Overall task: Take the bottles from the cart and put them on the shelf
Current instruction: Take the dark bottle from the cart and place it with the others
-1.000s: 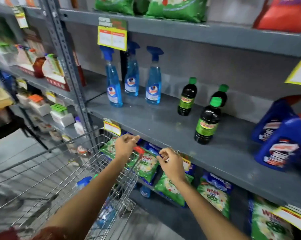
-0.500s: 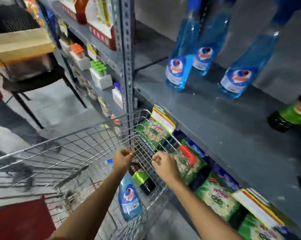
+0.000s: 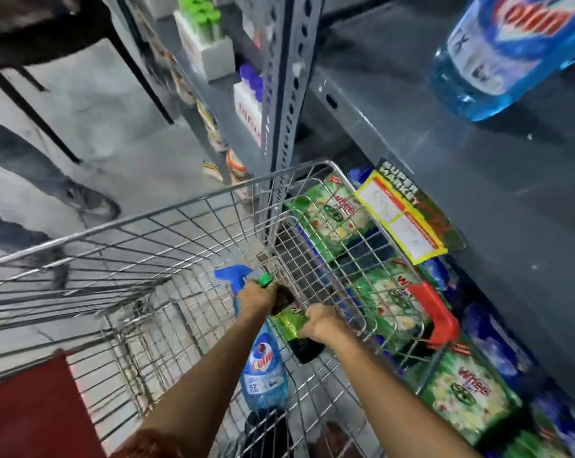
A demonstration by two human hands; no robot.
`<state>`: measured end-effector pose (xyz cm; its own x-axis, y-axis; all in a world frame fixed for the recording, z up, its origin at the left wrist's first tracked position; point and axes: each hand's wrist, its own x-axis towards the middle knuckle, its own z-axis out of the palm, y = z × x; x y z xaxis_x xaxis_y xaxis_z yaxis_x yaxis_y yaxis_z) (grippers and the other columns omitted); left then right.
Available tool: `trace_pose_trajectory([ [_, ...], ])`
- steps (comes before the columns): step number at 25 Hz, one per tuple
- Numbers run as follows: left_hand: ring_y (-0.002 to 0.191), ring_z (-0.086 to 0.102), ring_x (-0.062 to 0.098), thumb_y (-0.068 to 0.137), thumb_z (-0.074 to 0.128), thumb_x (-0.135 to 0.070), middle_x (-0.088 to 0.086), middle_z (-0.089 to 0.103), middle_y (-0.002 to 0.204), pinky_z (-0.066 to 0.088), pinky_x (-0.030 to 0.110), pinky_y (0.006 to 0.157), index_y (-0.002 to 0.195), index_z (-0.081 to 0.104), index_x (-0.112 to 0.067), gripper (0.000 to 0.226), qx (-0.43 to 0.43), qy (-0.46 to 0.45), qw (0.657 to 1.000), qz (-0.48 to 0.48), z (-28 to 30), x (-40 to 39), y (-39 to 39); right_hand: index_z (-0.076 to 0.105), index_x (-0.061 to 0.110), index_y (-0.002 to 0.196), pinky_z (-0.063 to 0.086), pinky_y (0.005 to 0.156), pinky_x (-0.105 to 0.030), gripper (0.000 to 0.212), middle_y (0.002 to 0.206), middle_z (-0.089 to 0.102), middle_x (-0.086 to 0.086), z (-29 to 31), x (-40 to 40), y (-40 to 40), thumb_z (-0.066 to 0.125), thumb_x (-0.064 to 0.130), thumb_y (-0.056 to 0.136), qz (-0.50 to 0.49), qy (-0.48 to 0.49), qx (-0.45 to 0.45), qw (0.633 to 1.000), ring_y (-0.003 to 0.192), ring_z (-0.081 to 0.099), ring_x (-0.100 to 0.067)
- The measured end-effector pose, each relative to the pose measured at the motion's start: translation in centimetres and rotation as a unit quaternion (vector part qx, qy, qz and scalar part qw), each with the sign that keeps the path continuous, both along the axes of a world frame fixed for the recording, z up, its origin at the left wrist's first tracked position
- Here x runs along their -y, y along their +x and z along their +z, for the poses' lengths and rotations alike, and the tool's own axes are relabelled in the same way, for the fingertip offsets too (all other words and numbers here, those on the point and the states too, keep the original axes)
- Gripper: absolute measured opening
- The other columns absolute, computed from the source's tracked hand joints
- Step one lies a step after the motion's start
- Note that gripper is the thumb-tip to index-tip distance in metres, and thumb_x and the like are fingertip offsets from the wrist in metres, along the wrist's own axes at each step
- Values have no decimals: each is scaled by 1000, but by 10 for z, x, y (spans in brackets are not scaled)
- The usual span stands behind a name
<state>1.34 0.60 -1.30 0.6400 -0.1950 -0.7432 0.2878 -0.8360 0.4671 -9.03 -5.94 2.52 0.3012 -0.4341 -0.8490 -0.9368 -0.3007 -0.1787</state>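
- Left hand [image 3: 254, 297] closes its fingers round the blue spray bottle [image 3: 263, 368]'s neck, ready for lifting.
- Right hand [image 3: 319, 325] wraps the dark green-capped bottle [image 3: 289, 320] inside the cart [image 3: 167, 213].

A blue spray bottle [image 3: 263, 371] in the cart [image 3: 167, 226] reads "Colin", as does another bottle [image 3: 511, 51] on the shelf [image 3: 477, 166]. The shelf-edge tag [image 3: 403, 216] says "SUPER MARKET"; green detergent packs [image 3: 468, 391] read "Wheel".
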Motion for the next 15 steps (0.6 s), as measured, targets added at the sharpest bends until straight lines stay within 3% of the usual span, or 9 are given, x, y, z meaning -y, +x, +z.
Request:
trace_pose_trajectory([
  [3, 103, 59, 36, 87, 56, -33, 21, 65, 103, 47, 39, 90, 108, 56, 6, 44, -18, -8, 1000, 17, -6, 5, 2, 45, 5, 124, 44, 96, -34, 48, 129, 53, -17, -14, -5, 1, 65, 17, 82, 3, 26, -16, 1000, 119, 52, -31],
  [5, 92, 55, 28, 89, 53, -29, 14, 60, 92, 45, 33, 81, 110, 51, 6, 40, -53, -39, 997, 45, -5, 5, 3, 45, 6, 122, 44, 97, -35, 48, 127, 55, -14, -19, -7, 0, 67, 14, 80, -9, 42, -22, 999, 117, 53, -29],
  [7, 88, 53, 23, 89, 54, -23, 15, 58, 95, 44, 29, 77, 114, 50, 6, 38, -56, -69, 995, 50, -2, 1, 1, 47, 7, 121, 43, 98, -36, 49, 125, 56, -12, -20, -9, -3, 69, 12, 77, -23, 62, -22, 998, 116, 53, -29],
  [10, 96, 57, 26, 84, 59, -13, 18, 61, 108, 48, 34, 86, 117, 51, 3, 38, -50, -127, 989, 47, 13, -7, 3, 51, 8, 118, 44, 101, -37, 57, 125, 58, -11, -13, -8, -5, 78, 12, 68, -55, 91, -17, 994, 115, 54, -28],
  [12, 100, 58, 29, 81, 61, -9, 23, 62, 116, 48, 38, 93, 116, 54, 3, 37, -51, -170, 982, 58, 28, -9, 6, 54, 10, 114, 45, 100, -37, 60, 123, 61, -10, -3, -6, -6, 82, 9, 60, -95, 128, 16, 987, 111, 57, -26],
  [15, 90, 58, 28, 83, 58, -1, 25, 62, 111, 48, 39, 87, 101, 58, 0, 18, -97, -252, 955, 122, 72, -2, 11, 56, 10, 115, 42, 103, -35, 63, 123, 63, -10, 25, -9, -7, 83, 8, 58, -105, 197, 104, 969, 111, 58, -24],
])
